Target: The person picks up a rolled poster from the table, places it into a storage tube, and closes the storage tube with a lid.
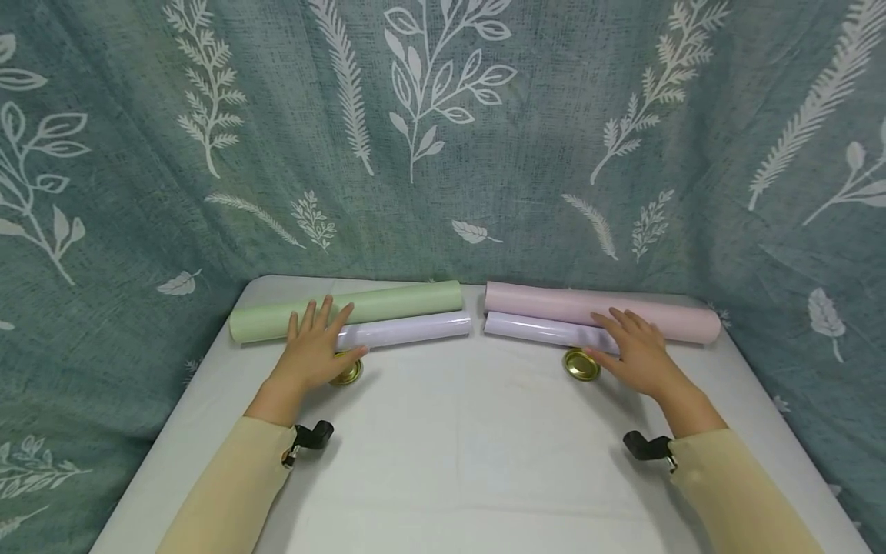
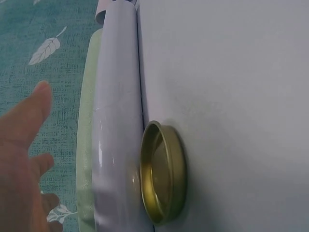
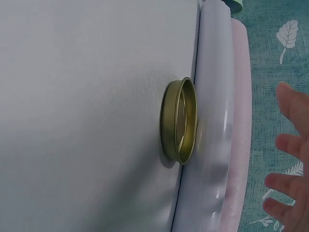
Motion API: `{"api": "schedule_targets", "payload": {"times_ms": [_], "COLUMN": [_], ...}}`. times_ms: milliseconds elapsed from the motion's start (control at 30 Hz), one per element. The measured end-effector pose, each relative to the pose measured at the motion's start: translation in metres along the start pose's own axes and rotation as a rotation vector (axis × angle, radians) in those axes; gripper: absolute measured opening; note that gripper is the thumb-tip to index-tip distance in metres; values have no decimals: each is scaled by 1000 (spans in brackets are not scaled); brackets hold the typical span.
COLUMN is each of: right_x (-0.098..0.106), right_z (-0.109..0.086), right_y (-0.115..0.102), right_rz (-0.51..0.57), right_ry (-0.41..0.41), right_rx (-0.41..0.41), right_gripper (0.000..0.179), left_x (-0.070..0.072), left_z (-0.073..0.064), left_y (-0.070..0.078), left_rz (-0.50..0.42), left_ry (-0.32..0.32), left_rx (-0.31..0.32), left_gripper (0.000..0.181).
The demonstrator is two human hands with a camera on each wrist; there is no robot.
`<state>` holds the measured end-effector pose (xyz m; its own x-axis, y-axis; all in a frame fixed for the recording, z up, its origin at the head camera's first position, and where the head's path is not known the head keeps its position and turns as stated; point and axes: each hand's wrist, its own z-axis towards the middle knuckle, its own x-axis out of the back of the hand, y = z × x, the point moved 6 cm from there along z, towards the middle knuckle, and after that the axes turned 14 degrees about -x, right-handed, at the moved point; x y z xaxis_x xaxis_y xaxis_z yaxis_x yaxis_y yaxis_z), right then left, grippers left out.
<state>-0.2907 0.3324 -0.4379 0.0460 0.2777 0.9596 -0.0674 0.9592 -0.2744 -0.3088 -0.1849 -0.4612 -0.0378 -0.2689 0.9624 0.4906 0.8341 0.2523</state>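
Note:
On the left side of the table, a pale green roll point(image 1: 404, 300) lies behind a shorter, glossy lilac roll point(image 1: 408, 329). My left hand point(image 1: 308, 350) is spread over both, fingers apart and holding nothing. Close by its thumb is a shallow round gold lid point(image 2: 177, 174), partly hidden in the head view. To the right, a pink roll point(image 1: 540, 298) lies behind another glossy lilac roll point(image 1: 533, 328). My right hand point(image 1: 642, 358) hovers over these with spread fingers and an empty palm. A second gold lid point(image 3: 170, 121) sits beside its thumb, against the lilac roll's near side.
A white cloth point(image 1: 457, 446) covers the table. Behind and along both sides hangs a green curtain point(image 1: 519, 208) with white leaf prints, close to the table's back edge. Black wrist cameras point(image 1: 314, 435) stick out from both sleeves.

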Motion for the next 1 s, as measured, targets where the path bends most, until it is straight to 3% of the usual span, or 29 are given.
{"api": "schedule_targets", "payload": {"times_ms": [367,667,1000], "right_x": [-1,-8,-16], "right_z": [13,25,33], "right_y": [-9,-11,-15], "right_rz": [34,79,121], "right_ry": [60,43,71], "right_rx": [67,19,29], "right_gripper": [62,57,52], "left_x": [2,5,1], "left_z": [18,30,43], "left_y": [-2,-4,-12], "left_rz": [0,-30,-72], "left_ry": [11,33,16], "left_rx": [-34,-65,-84], "left_gripper": [84,78,74]}}
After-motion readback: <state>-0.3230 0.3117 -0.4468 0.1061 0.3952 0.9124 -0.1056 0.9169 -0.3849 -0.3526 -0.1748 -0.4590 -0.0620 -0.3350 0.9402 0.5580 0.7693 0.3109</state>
